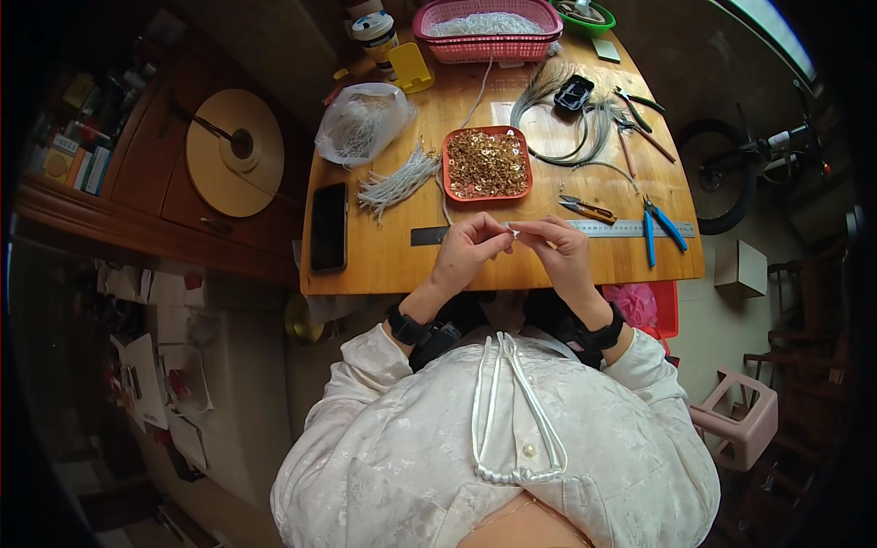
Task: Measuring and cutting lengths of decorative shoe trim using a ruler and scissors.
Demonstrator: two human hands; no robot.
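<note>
My left hand and my right hand meet over the near edge of the wooden table. Between their fingertips they pinch a thin white cord with a tiny piece at its end. Just beyond the hands lies a steel ruler. An orange square tray of small gold-coloured pieces sits behind the ruler. A bundle of short white cords lies left of the tray. White cords also hang over my chest.
A black phone lies at the table's left edge. Blue-handled pliers, small snips and other hand tools lie at the right. A clear bag, a pink basket and grey wire loops sit further back.
</note>
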